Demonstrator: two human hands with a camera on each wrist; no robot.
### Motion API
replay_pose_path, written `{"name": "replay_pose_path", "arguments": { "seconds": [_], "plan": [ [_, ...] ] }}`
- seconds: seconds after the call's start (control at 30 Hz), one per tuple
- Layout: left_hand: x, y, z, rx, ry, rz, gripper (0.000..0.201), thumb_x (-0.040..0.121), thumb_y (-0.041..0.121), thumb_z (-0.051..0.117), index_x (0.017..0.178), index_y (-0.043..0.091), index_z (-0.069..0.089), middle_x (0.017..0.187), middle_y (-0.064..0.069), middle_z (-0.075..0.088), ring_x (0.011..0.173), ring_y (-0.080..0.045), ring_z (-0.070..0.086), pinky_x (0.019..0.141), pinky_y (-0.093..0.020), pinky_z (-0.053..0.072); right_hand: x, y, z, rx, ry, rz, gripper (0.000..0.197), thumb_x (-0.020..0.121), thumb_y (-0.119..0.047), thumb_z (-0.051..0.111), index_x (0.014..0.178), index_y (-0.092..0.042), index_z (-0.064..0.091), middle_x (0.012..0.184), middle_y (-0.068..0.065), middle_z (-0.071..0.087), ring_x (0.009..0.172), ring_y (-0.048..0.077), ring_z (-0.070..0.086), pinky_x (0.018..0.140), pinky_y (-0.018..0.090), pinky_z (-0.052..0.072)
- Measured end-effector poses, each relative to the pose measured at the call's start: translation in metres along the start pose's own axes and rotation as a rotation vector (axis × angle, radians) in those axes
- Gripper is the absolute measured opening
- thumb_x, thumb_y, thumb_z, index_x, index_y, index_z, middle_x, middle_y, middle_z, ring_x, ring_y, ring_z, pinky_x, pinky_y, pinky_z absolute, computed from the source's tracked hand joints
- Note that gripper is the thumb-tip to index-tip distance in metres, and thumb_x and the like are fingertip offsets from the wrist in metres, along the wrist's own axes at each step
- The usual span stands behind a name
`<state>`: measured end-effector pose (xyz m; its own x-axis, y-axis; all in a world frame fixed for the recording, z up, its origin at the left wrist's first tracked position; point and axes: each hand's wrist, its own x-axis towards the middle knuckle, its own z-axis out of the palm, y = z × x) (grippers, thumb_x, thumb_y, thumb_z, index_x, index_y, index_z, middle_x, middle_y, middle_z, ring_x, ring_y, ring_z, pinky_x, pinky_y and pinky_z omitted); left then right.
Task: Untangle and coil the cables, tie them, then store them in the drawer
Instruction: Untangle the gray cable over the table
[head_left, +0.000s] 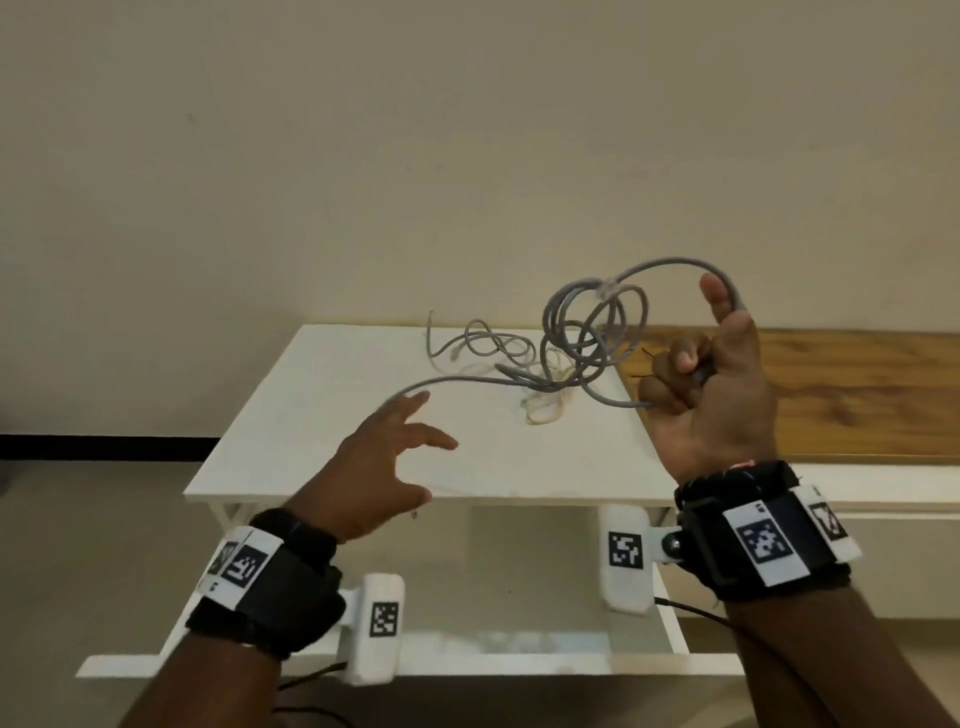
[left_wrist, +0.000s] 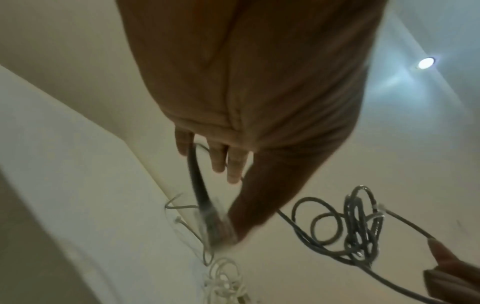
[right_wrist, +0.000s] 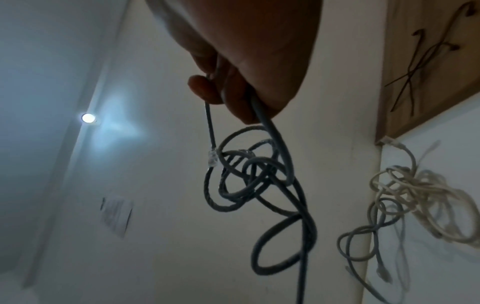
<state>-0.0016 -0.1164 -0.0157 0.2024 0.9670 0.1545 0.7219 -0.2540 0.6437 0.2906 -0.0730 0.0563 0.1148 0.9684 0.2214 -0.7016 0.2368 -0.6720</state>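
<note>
My right hand (head_left: 696, 358) is raised over the right edge of the white table (head_left: 519, 467). Its fingers are curled round a tangled grey cable (head_left: 587, 322), and one loop runs over the raised index finger. The tangle (right_wrist: 249, 176) hangs below that hand (right_wrist: 233, 92), with a clear plug in it. A strand of the cable leads left to my left hand (head_left: 415, 447), which is spread open with its fingertips touching the strand. The left wrist view is blurred around the fingers (left_wrist: 221, 162). A cream cable (head_left: 545, 408) and a second grey cable (head_left: 483, 340) lie on the table.
The drawer (head_left: 467, 665) under the table is pulled out towards me. A wooden surface (head_left: 831, 384) adjoins the table on the right, with thin dark ties (right_wrist: 415, 67) lying on it. A wall stands behind, with floor to the left.
</note>
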Motion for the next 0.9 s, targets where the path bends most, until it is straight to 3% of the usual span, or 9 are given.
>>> {"name": "replay_pose_path", "arguments": {
  "seconds": [0.1, 0.17, 0.27, 0.37, 0.43, 0.5, 0.67, 0.8, 0.9],
  "plan": [
    [0.003, 0.019, 0.007, -0.296, 0.394, -0.032, 0.038, 0.082, 0.002, 0.074, 0.105, 0.032, 0.070, 0.130, 0.011, 0.061, 0.108, -0.004, 0.061, 0.072, -0.012, 0.051, -0.004, 0.001, 0.006, -0.115, -0.142, -0.037, 0.037, 0.105, -0.042, 0.035, 0.129, -0.026, 0.058, 0.056, -0.003, 0.039, 0.041, 0.007, 0.025, 0.040, 0.016, 0.022],
    [0.002, 0.035, 0.004, -0.550, 0.530, -0.051, 0.029, 0.086, 0.025, 0.076, 0.112, 0.027, 0.065, 0.106, -0.001, 0.070, 0.097, -0.013, 0.066, 0.055, -0.024, 0.055, -0.009, 0.006, 0.012, -0.246, -0.254, -0.031, 0.038, 0.105, -0.037, 0.036, 0.132, -0.021, 0.058, 0.056, -0.001, 0.040, 0.042, 0.008, 0.025, 0.039, 0.018, 0.021],
    [0.001, 0.043, 0.005, -0.428, 0.381, -0.033, 0.059, 0.078, 0.063, 0.069, 0.131, 0.049, 0.048, 0.109, 0.010, 0.065, 0.099, -0.007, 0.065, 0.078, -0.025, 0.056, -0.025, 0.026, 0.023, -0.486, -0.412, 0.044, 0.034, 0.103, -0.031, 0.043, 0.125, -0.019, 0.066, 0.056, 0.003, 0.036, 0.045, 0.012, 0.024, 0.042, 0.026, 0.015],
    [0.001, 0.046, 0.017, -0.418, 0.274, -0.041, 0.036, 0.091, 0.035, 0.069, 0.125, 0.037, 0.058, 0.096, 0.014, 0.072, 0.089, -0.002, 0.068, 0.073, -0.017, 0.052, -0.038, 0.043, 0.032, -0.510, -0.610, 0.167, 0.034, 0.096, -0.026, 0.048, 0.115, -0.011, 0.072, 0.047, 0.001, 0.033, 0.041, 0.014, 0.022, 0.043, 0.031, 0.011],
    [0.002, 0.041, 0.018, -0.480, 0.392, -0.073, 0.008, 0.095, 0.012, 0.063, 0.097, 0.016, 0.070, 0.073, 0.003, 0.073, 0.069, -0.007, 0.067, 0.062, -0.021, 0.050, -0.039, 0.044, 0.034, -0.410, -0.672, 0.258, 0.034, 0.091, -0.026, 0.053, 0.110, -0.006, 0.072, 0.042, -0.003, 0.032, 0.037, 0.012, 0.022, 0.041, 0.026, 0.013],
    [0.003, 0.032, 0.010, -0.518, 0.488, -0.169, 0.019, 0.095, 0.007, 0.058, 0.079, 0.010, 0.068, 0.060, -0.001, 0.065, 0.056, -0.010, 0.060, 0.054, -0.019, 0.046, -0.033, 0.037, 0.030, -0.228, -0.683, 0.291, 0.033, 0.090, -0.034, 0.059, 0.110, -0.010, 0.072, 0.044, -0.005, 0.030, 0.039, 0.010, 0.022, 0.043, 0.020, 0.020],
    [0.003, 0.014, -0.006, -0.985, 0.550, -0.558, 0.017, 0.097, 0.015, 0.054, 0.084, 0.011, 0.063, 0.058, -0.001, 0.058, 0.054, -0.016, 0.061, 0.059, -0.028, 0.045, -0.008, 0.015, 0.013, 0.148, -0.465, 0.177, 0.037, 0.107, -0.031, 0.027, 0.107, -0.027, 0.063, 0.064, -0.004, 0.052, 0.059, 0.012, 0.045, 0.064, 0.028, 0.045],
    [0.004, 0.008, -0.011, -1.209, 0.620, -0.500, 0.021, 0.101, 0.020, 0.048, 0.082, 0.016, 0.056, 0.059, 0.004, 0.058, 0.064, -0.021, 0.058, 0.063, -0.030, 0.043, -0.006, 0.029, 0.004, -0.084, -0.066, 0.152, 0.024, 0.105, -0.027, 0.040, 0.097, -0.023, 0.062, 0.085, -0.002, 0.069, 0.075, 0.014, 0.062, 0.076, 0.032, 0.053],
    [0.002, 0.000, -0.025, -1.411, 0.667, -0.443, 0.025, 0.102, 0.023, 0.046, 0.077, 0.018, 0.052, 0.051, 0.008, 0.048, 0.054, -0.018, 0.053, 0.062, -0.029, 0.039, -0.003, 0.027, 0.000, -0.234, 0.033, 0.063, 0.018, 0.103, -0.012, 0.045, 0.096, -0.021, 0.060, 0.088, -0.001, 0.072, 0.084, 0.019, 0.069, 0.077, 0.033, 0.057]
  ]
}}
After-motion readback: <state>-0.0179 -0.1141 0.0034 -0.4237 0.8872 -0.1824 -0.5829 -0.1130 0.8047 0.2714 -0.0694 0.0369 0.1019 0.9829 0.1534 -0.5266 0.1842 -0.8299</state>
